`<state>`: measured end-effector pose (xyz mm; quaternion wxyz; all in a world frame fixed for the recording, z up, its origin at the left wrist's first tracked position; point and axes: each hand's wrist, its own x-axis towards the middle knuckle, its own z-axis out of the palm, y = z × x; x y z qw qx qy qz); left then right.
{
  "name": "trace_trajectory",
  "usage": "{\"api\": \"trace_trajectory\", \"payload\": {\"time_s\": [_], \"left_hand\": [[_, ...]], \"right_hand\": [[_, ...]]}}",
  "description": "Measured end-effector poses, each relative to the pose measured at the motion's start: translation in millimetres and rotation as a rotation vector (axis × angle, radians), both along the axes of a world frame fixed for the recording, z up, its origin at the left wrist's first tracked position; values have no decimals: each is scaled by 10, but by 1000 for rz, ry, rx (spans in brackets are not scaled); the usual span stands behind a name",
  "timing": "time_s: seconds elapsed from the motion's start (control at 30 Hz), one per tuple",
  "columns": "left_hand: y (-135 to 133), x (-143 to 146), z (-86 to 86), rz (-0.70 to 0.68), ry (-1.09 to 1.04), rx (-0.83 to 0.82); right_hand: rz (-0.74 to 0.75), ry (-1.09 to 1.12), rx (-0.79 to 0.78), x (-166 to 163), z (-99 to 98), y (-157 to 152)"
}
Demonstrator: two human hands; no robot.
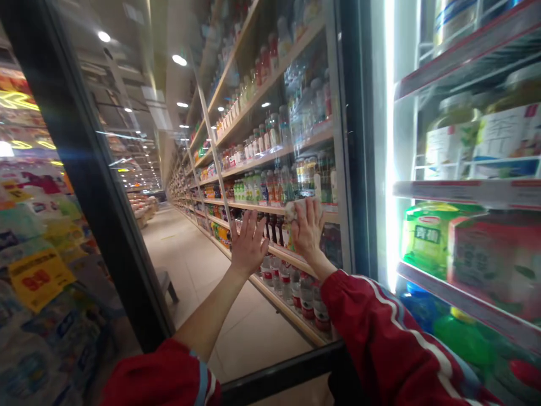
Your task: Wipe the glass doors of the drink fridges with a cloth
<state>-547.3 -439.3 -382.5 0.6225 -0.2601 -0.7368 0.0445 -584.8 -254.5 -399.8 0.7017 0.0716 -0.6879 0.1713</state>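
I stand at an open cooler, facing the inner side of its glass door (236, 141), which has a black frame. My left hand (248, 243) lies flat on the glass with its fingers spread and holds nothing. My right hand (307, 228) presses a small white cloth (292, 210) against the glass, fingers stretched over it. Both arms wear red sleeves with white stripes. Through the glass I see a shop aisle with shelves of bottles (270, 186).
On the right, the lit cooler shelves (465, 192) hold green bottles (426, 237), cartons and cans. The door's black frame (84, 169) runs diagonally on the left, with yellow price tags (38, 276) behind it. A tiled aisle floor (190, 254) stretches away.
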Motion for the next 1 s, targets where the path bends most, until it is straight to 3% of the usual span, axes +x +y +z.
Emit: {"api": "trace_trajectory", "payload": {"time_s": [0.13,0.33,0.43,0.53,0.67,0.77,1.0], "left_hand": [[92,-30,43,24,46,-38],[119,-99,16,8,42,-11],[102,-111,7,-7,4,-2],[72,-110,63,-15,8,10],[30,-109,233,9,62,48],[-8,-117,342,14,63,84],[-98,-158,364,23,50,89]], "right_hand": [[9,-2,90,18,-43,-7],[23,-27,-231,-164,66,627],[26,-11,-276,-200,157,736],[18,-27,-210,-156,216,578],[49,-50,56,-56,229,280],[48,-33,127,-53,266,277],[26,22,-252,-219,576,688]]}}
